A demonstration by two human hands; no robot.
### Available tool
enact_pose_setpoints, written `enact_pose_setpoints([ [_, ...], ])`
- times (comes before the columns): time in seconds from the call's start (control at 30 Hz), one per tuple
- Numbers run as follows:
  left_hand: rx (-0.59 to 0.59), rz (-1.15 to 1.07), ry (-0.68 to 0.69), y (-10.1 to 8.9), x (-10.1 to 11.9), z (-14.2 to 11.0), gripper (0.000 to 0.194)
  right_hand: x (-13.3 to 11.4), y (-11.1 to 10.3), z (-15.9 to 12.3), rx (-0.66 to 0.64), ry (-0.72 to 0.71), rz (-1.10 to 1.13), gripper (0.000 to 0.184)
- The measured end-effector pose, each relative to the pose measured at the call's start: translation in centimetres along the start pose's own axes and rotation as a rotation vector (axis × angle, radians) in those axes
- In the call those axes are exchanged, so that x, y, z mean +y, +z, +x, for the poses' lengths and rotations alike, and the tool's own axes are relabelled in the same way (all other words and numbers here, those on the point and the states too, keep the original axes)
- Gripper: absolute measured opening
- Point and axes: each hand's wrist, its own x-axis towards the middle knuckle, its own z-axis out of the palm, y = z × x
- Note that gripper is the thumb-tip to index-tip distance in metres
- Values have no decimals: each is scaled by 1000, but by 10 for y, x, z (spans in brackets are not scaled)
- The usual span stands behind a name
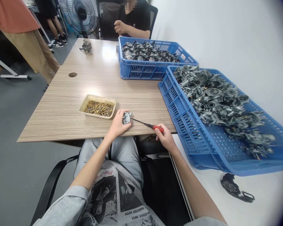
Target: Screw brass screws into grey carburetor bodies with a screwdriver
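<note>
My left hand (pixel 118 125) is closed round a small grey metal carburetor body (pixel 127 118) near the front edge of the table. In my right hand (pixel 166 138) is a screwdriver (pixel 149 125) with a red handle and a long dark shaft. Its tip meets the right side of the carburetor body; exactly where it sits there is too small to make out. Just left and beyond my left hand stands a cream plastic tray (pixel 82 108) holding many small brass-coloured parts (pixel 99 108).
Two blue crates, a near one (pixel 193 138) on the right and a far one (pixel 141 75) behind it, hold many metal carburetor parts. One carburetor (pixel 86 46) sits at the table's far left. Across the table sits a person (pixel 136 22); a fan (pixel 81 15) stands behind.
</note>
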Motion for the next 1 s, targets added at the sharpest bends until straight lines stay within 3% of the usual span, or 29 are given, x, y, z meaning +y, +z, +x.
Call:
enact_pose_setpoints([
  [1.0,-5,1,4,-1,1,0,45,1,-1,-1,-3,3,-27,42],
])
